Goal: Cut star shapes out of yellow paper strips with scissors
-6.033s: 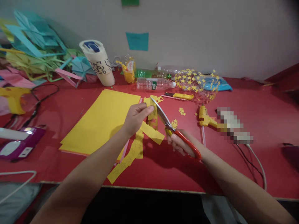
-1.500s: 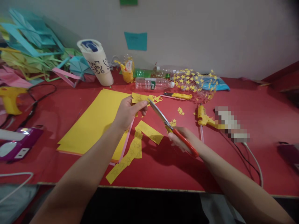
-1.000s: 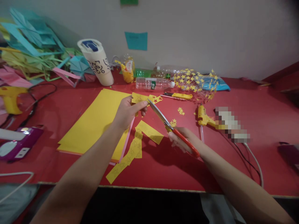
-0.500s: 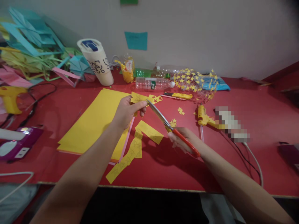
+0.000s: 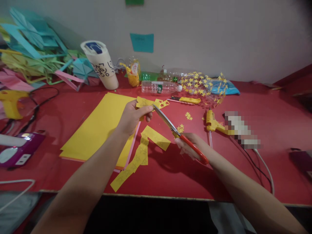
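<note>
Between thumb and fingers, my left hand (image 5: pixel 133 117) pinches a yellow paper strip (image 5: pixel 143 102) with a star drawn on it. My right hand (image 5: pixel 188 146) is closed round the red handles of a pair of scissors (image 5: pixel 168 122), whose blade tips meet the strip beside my left thumb. Behind the tips lie yellow scraps (image 5: pixel 162 104) with star-shaped holes. Several more strips with pencilled stars (image 5: pixel 141 152) lie on the red table below my hands. Small cut stars (image 5: pixel 180 128) rest near the scissors. Part of my left hand's grip is hidden behind the paper.
A stack of yellow sheets (image 5: pixel 97 120) lies under my left forearm. Behind stand a white tumbler (image 5: pixel 104 70) and a clear bottle (image 5: pixel 156 87), with a star-covered bottle (image 5: pixel 200 85) and a yellow cutter (image 5: pixel 187 99). On the right is a yellow glue gun (image 5: pixel 211 122); folded paper (image 5: pixel 36 39) fills the left.
</note>
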Motion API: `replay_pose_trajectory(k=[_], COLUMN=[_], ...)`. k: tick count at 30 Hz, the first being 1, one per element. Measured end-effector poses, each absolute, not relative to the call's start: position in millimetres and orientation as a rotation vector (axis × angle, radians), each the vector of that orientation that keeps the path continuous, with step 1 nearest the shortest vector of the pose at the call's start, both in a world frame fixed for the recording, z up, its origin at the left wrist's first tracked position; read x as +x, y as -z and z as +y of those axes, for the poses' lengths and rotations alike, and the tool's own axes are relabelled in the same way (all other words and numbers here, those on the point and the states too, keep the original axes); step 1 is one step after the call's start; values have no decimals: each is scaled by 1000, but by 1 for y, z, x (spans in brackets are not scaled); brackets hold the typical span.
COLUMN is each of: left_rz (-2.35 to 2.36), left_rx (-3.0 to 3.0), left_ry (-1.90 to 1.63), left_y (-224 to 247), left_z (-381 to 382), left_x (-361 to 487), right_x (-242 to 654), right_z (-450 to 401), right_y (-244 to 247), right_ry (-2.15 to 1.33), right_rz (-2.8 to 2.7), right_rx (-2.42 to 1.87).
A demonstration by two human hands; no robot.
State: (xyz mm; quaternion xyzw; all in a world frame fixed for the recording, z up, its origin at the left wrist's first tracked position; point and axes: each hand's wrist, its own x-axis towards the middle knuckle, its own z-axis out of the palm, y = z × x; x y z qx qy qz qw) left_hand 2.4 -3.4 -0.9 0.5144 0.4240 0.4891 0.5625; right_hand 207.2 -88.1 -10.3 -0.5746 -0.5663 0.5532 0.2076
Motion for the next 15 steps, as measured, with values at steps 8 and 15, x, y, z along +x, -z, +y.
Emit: replay_pose_trajectory(k=[8, 15], left_rz=[966, 882], left_rx=[1228, 1320], left_ry=[-1164, -1207], left_y=[-1, 2], left_z=[-4, -8], left_x=[4, 8], right_x=[207, 206], right_z=[-89, -90], right_y=[10, 12], right_ry=[-1555, -1565], right_rz=[-1559, -1563], right_rx=[-1554, -1519])
